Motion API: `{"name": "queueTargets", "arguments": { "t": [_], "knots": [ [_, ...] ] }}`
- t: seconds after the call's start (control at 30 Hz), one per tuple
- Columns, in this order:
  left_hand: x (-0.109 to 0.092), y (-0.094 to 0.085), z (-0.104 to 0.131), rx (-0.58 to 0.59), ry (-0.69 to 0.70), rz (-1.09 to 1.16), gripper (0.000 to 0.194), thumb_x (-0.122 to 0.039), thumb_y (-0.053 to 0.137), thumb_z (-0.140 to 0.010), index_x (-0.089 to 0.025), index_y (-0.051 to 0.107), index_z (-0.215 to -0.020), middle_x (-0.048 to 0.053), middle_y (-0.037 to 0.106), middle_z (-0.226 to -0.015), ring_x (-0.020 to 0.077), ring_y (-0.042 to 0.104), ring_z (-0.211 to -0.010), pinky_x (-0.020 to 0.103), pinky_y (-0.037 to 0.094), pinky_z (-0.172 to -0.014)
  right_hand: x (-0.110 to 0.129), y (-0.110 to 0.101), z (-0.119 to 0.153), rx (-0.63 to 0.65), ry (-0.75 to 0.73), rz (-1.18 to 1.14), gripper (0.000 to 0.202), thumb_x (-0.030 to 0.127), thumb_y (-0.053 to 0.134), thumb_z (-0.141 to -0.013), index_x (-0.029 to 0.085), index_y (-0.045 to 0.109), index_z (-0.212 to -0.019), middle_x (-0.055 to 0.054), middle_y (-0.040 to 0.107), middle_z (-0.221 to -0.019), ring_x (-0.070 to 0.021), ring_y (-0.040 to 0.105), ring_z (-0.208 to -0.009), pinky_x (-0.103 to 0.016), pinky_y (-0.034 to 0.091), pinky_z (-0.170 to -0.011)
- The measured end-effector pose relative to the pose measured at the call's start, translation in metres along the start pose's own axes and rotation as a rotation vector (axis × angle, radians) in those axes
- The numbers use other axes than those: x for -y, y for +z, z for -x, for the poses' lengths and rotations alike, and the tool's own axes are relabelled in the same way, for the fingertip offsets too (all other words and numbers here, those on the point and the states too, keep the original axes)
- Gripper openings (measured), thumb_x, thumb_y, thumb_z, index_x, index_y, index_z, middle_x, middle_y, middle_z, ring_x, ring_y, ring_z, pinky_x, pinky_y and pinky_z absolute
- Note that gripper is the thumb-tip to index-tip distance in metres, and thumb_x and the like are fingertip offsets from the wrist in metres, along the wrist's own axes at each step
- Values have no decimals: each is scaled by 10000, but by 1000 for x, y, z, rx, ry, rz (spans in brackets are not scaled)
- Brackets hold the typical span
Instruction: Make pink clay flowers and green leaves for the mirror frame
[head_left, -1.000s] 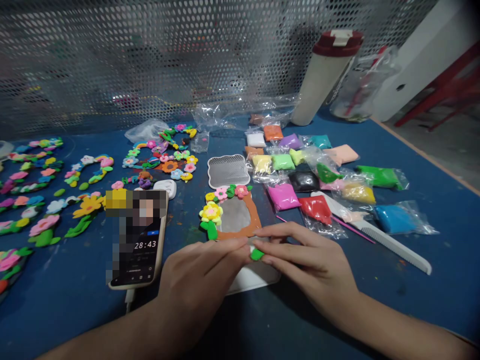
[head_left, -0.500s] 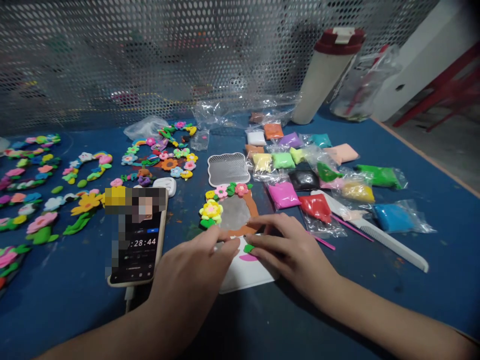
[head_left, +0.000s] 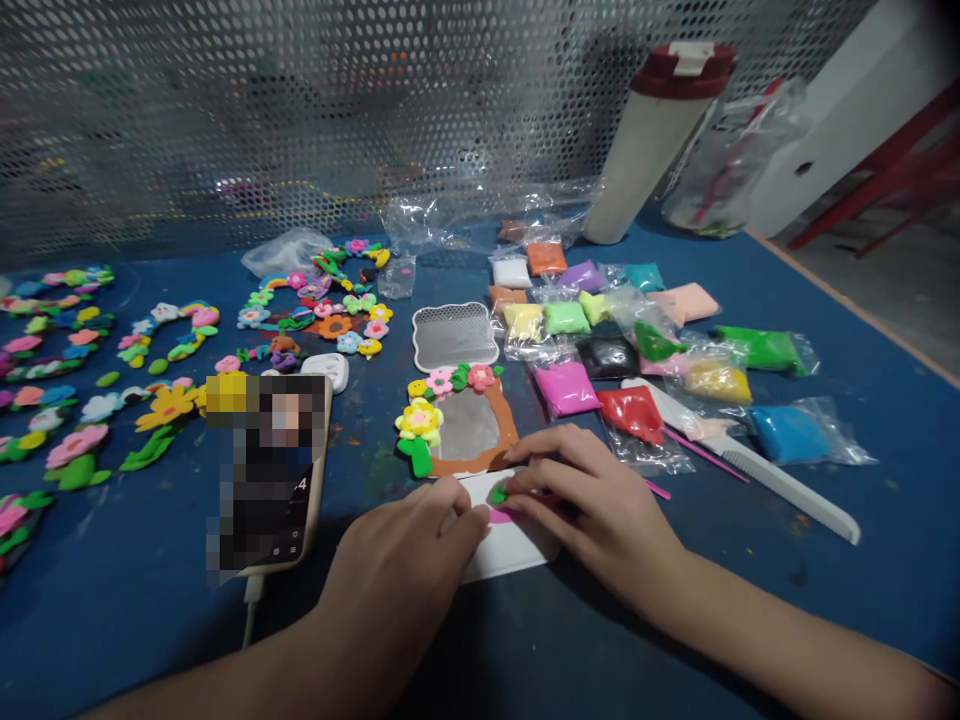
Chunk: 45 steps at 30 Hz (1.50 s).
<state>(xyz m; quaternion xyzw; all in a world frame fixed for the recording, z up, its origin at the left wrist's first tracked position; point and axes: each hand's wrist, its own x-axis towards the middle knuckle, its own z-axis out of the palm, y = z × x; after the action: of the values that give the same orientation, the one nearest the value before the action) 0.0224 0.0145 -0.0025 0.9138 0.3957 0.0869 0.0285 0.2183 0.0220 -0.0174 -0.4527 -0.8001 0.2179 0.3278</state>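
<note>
A white card point(head_left: 510, 555) with a pink mark lies near the table's front edge. Over its right part, my right hand point(head_left: 592, 500) pinches a small piece of green clay point(head_left: 499, 495). My left hand point(head_left: 420, 535) rests at the card's left side, fingers curled together; whatever they hold, if anything, is hidden. Just beyond both hands lies a mirror point(head_left: 469, 425) framed in brown clay, with clay flowers and green leaves along its top and left side. A second mirror point(head_left: 454, 338) with a plain white wavy rim lies behind it.
Left of my left hand is a phone point(head_left: 319, 480) on a cable. Clay-decorated frames point(head_left: 169, 335) cover the left side. To the right lie clay packets point(head_left: 566, 388), a white comb point(head_left: 787, 490) and pink sticks. A tumbler point(head_left: 645, 150) stands behind, near a plastic bag point(head_left: 712, 180).
My left hand has moved slightly down and right, uncovering the lower-left leaf and frame corner. The green piece remains at my right fingertips. The view has shifted a little.
</note>
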Motion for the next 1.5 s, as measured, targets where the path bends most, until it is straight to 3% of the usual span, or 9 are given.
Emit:
{"name": "queueTargets", "arguments": {
  "t": [0.1, 0.27, 0.53, 0.7, 0.9, 1.1, 1.23, 1.4, 1.5],
  "knots": [
    [0, 0, 1, -11, 1, 5, 121, -133, 482, -839, -217, 566, -816, 0, 610, -726, 192, 603, -598, 269, 427, -476, -2, 3, 1, -10, -30, 21, 72, 160, 564, -836, 168, 632, -812, -63, 616, -955, -184, 544, -866, -354, 424, -758],
    [1, 0, 2, -31, 16, 22, 140, -134, 453, -857, -206, 567, -820, 9, 610, -733, 192, 606, -603, 276, 446, -484, -3, 1, 1, 107, 83, -34, 92, 146, 563, -834, 179, 646, -813, -55, 608, -930, -182, 535, -876, -335, 430, -758],
    [3, 0, 0, -35, 16, 13, 185, -138, 435, -864, -209, 601, -901, 19, 634, -806, 181, 624, -664, 258, 463, -515, -2, -24, -5, 192, 209, -59, 106, 144, 614, -794, 192, 591, -886, -22, 605, -884, -158, 546, -836, -289, 431, -733],
    [4, 2, -6, -9, -5, -37, 194, -162, 487, -849, -231, 605, -988, 16, 633, -853, 154, 613, -670, 222, 459, -524, -5, -24, -1, 353, 65, 119, 41, 203, 605, -806, 188, 568, -808, -25, 580, -817, -176, 508, -779, -305, 393, -684],
    [6, 5, -11, 81, -1, -68, 365, -116, 543, -817, -246, 536, -1158, 51, 606, -995, 190, 592, -876, 252, 496, -638, -2, -18, 1, 389, -30, 227, 105, 91, 523, -821, 189, 556, -798, -21, 596, -823, -169, 494, -752, -310, 377, -698],
    [7, -6, -16, -16, -138, -45, 262, -159, 547, -836, -259, 557, -1078, -7, 594, -894, 162, 588, -762, 242, 455, -548, 5, -14, 4, 316, -106, 405, 178, 20, 518, -773, 174, 544, -689, -16, 597, -704, -162, 497, -615, -283, 367, -575],
    [6, -10, -15, -25, -159, -37, 235, -138, 541, -840, -260, 573, -1038, -18, 592, -903, 148, 582, -762, 240, 439, -570, 8, -9, 8, 243, -203, 485, 229, -20, 426, -792, 152, 561, -726, -48, 621, -712, -177, 523, -619, -308, 391, -603],
    [8, -8, -11, -37, -150, -40, 225, -152, 512, -864, -255, 559, -1058, -17, 583, -904, 151, 574, -796, 245, 430, -591, 14, -27, 1, 280, -239, 371, 294, 44, 329, -890, 176, 559, -761, -27, 611, -731, -161, 508, -645, -297, 387, -647],
    [7, -6, -11, -63, -154, -79, 210, -158, 533, -851, -251, 576, -1034, -15, 582, -894, 140, 574, -769, 232, 415, -569, 12, -39, -10, 228, -349, 401, 332, 113, 295, -934, 173, 597, -811, -41, 613, -743, -159, 490, -656, -287, 366, -619]
  ]
}}
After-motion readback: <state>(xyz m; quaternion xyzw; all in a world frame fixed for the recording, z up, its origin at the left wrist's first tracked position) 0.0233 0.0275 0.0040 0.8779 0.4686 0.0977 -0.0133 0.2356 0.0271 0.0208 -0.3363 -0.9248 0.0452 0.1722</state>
